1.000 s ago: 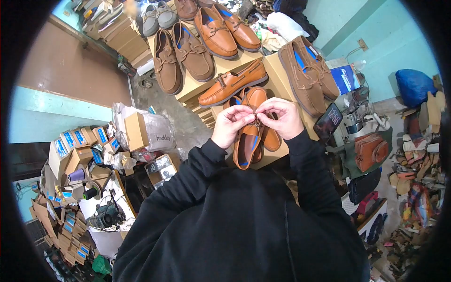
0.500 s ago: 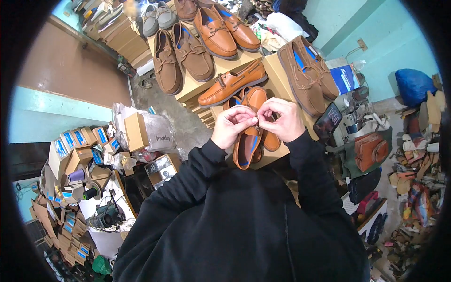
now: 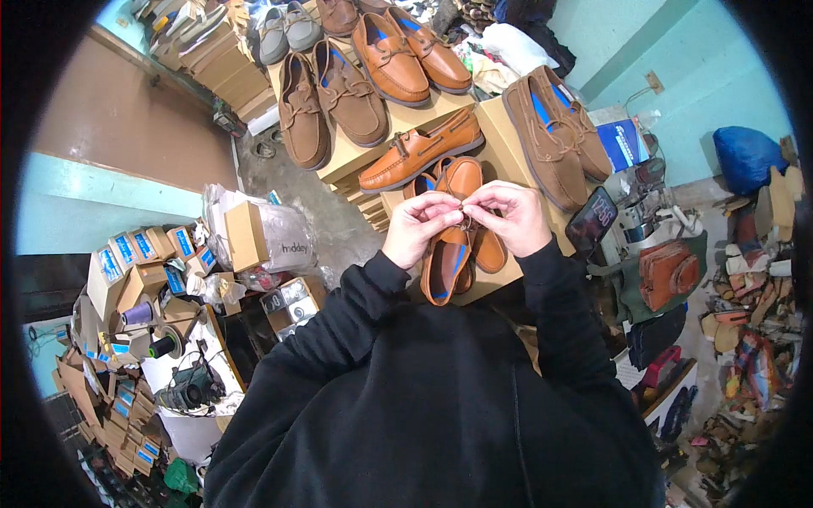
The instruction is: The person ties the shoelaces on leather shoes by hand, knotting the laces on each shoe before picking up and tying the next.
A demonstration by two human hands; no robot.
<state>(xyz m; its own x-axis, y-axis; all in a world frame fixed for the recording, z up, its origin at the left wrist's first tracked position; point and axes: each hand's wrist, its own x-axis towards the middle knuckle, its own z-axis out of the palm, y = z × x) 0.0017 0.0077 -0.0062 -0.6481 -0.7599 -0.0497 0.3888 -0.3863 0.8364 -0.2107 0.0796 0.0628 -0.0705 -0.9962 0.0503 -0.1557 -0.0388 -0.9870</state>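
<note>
Both hands meet over a tan leather boat shoe (image 3: pixel 443 273) with a blue lining, which lies on a cardboard box. My left hand (image 3: pixel 417 227) pinches a thin shoelace (image 3: pixel 464 218) between thumb and forefinger. From the other side my right hand (image 3: pixel 513 218) pinches the same lace, its fingertips almost touching the left ones. Partly under the hands lie more tan shoes, one of them with its toe (image 3: pixel 462 175) pointing away from me. Just beyond, a single tan boat shoe (image 3: pixel 421 154) with a tied lace rests on its side.
Brown boat shoes (image 3: pixel 351 97) and a tan pair (image 3: pixel 402 63) stand on boxes behind. Another brown pair (image 3: pixel 555 135) is at the right, near a phone (image 3: pixel 592 218) showing a clock. Small cardboard boxes (image 3: pixel 127 284) are piled at left; leather scraps (image 3: pixel 749 313) lie at far right.
My right hand's fingers have shifted slightly, with the fingertips drawn a little higher on the lace. The left hand stays nearly in place, and the shoes have not visibly moved.
</note>
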